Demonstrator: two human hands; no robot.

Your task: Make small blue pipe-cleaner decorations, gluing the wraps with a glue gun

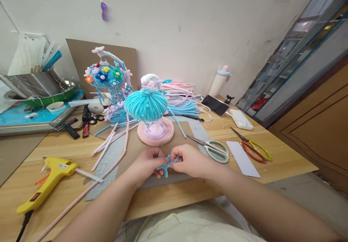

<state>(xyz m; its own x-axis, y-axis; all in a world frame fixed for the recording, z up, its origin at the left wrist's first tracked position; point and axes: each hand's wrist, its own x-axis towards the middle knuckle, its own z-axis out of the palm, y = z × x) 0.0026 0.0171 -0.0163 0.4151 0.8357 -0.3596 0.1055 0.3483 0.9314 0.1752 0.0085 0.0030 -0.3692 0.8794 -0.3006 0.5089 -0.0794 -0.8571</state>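
Between both hands is a small piece of blue pipe cleaner (pixel 166 165), bent into a shape with several short arms. My left hand (pixel 152 162) is closed on its left side, and my right hand (pixel 185 159) pinches its right end. Just beyond the hands stands a turquoise pipe-cleaner dome (pixel 146 105) over a round pink coiled base (pixel 170 131) with a lilac centre. Off to the right of my right hand lie grey-handled scissors (pixel 217 150). Pale pink pipe cleaners (pixel 104 146) lie left of the base.
A yellow glue gun (pixel 51 178) lies at left. Red-and-yellow-handled scissors (pixel 254 149), a white card (pixel 241 158), a phone (pixel 215 105) and a bottle (pixel 219 84) are at right. Behind stand a flowered blue lamp-like craft (pixel 108 77) and bundled blue pipe cleaners (pixel 185 107).
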